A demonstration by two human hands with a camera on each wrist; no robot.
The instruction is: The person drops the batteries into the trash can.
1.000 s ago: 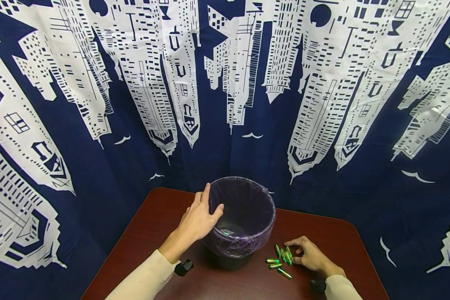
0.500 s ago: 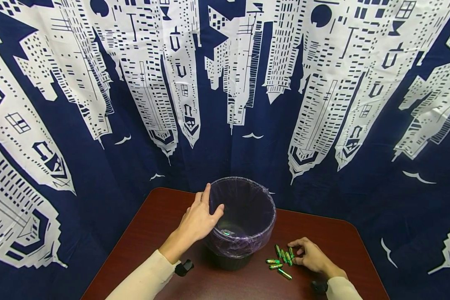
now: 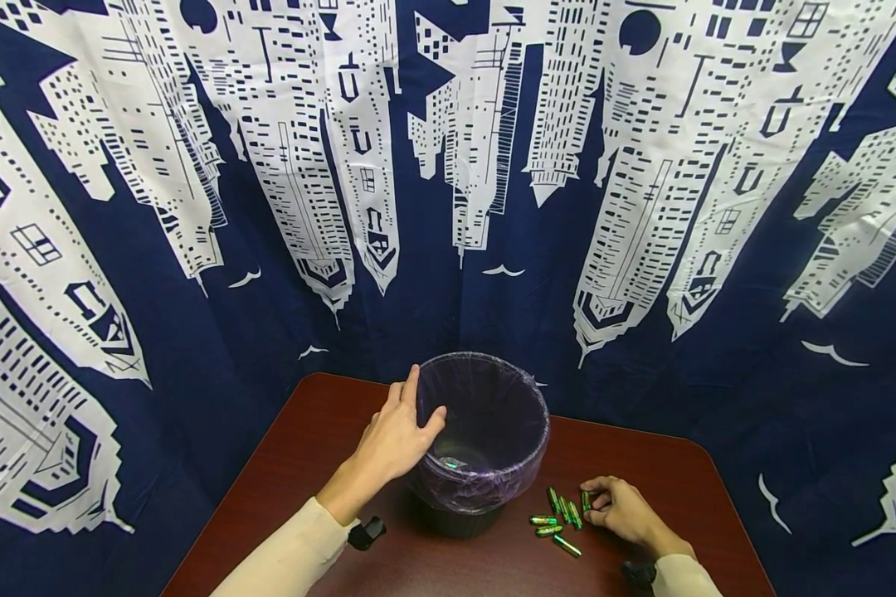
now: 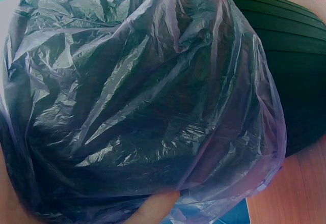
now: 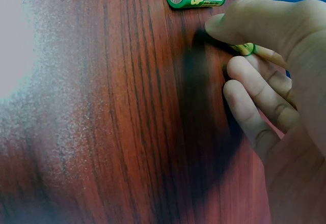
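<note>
My left hand (image 3: 392, 435) holds the near-left rim of a dark trash bin (image 3: 455, 522) with a translucent purple liner (image 3: 518, 477) folded over it. Its thumb reaches over the inside, and in the left wrist view a fingertip (image 4: 158, 206) presses the liner from outside. At right, my right hand (image 3: 623, 514) pinches a green-and-gold battery (image 3: 586, 500) between thumb and index finger, low over the table; the hand hides much of this battery (image 5: 244, 48) in the right wrist view. Several matching batteries (image 3: 556, 500) lie loosely grouped between bin and right hand.
The dark red-brown wooden table (image 3: 642, 456) has rounded far corners. Behind it hangs a navy curtain (image 3: 448, 307) with white upside-down buildings. A small shiny item (image 3: 451, 463) lies inside the bin. Each wrist wears a black strap device (image 3: 366, 532).
My right hand has drawn one battery a little to the right, away from the group. The left hand and the bin have stayed in place.
</note>
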